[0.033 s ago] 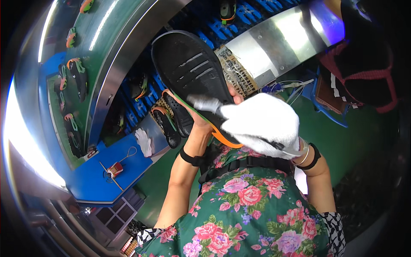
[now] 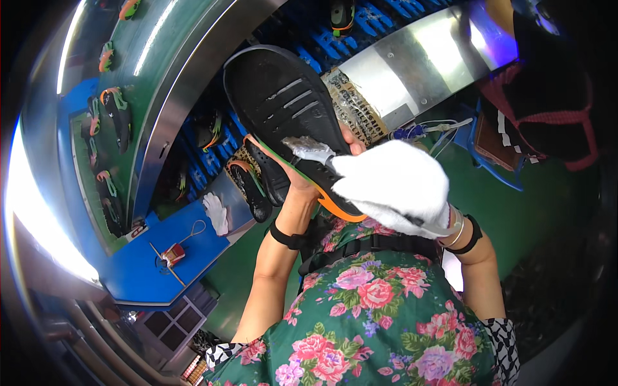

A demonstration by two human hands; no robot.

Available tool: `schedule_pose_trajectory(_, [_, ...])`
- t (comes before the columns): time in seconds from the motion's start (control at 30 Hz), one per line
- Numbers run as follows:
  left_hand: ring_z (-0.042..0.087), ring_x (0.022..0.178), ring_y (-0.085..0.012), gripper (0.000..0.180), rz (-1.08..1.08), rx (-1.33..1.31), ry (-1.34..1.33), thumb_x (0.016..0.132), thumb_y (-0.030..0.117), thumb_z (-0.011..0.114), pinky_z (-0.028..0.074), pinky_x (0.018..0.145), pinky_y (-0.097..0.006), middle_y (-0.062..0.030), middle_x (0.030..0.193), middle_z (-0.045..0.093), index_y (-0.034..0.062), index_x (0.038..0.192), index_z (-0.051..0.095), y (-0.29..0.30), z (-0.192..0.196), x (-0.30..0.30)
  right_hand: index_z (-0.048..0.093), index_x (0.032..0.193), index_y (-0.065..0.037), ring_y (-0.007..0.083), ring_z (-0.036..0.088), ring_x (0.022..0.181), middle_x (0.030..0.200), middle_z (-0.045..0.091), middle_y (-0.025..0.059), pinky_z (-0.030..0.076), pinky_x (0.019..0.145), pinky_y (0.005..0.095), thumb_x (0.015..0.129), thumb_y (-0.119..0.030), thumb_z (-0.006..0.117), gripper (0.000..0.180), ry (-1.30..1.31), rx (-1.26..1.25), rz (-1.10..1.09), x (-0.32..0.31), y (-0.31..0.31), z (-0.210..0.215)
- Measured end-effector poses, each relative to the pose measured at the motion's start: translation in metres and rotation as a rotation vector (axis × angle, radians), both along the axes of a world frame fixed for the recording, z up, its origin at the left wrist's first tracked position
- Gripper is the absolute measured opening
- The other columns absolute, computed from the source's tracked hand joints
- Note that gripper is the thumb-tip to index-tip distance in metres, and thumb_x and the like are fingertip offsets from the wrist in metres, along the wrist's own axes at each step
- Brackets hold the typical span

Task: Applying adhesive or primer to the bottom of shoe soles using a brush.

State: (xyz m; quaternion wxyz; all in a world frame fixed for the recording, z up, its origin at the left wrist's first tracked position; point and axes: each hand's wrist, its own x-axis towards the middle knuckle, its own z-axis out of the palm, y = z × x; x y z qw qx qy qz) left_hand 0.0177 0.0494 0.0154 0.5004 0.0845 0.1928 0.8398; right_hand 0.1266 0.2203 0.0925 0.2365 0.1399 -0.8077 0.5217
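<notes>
Black sole point(image 2: 293, 122) slants lengthwise, broad end pointing up-left

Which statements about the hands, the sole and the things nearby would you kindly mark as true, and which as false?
1. The right hand wears a white glove. True.
2. The left hand is gloved too. False: it is bare.
3. The brush is in the right hand, its head over the sole. True.
4. The sole is black all over. False: it has orange and green along its edge.
5. A loose glove lies to the right of both hands. False: it lies to their left.
6. The left hand holds the sole. True.
</notes>
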Motion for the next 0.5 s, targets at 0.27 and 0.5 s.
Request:
schedule_pose_trajectory(0.27, [0.066, 0.094, -0.0315, 0.08, 0.19, -0.029, -0.003, 0.081, 0.07, 0.07, 0.054, 0.092, -0.042, -0.0196, 0.094, 0.068, -0.0035, 0.109, 0.058, 0.008, 0.004, -0.011, 0.077, 0.11, -0.007, 0.0269, 0.071, 0.091, 0.109, 0.075, 0.0098, 0.056, 0.075, 0.0367, 0.077, -0.005, 0.08, 0.033, -0.089, -0.087, 0.068, 0.0, 0.007, 0.006])
schedule_pose_trajectory(0.5, [0.063, 0.1, -0.0381, 0.131, 0.243, 0.106, 0.068, 0.058, 0.106, 0.035, 0.052, 0.089, -0.052, -0.022, 0.107, 0.065, -0.0055, 0.124, 0.057, 0.006, -0.011, -0.024, 0.077, 0.107, -0.008, 0.0264, 0.071, 0.089, 0.107, 0.075, 0.0119, 0.057, 0.075, 0.0359, 0.075, -0.003, 0.08, 0.032, -0.039, -0.046, 0.067, -0.002, -0.001, 0.005])
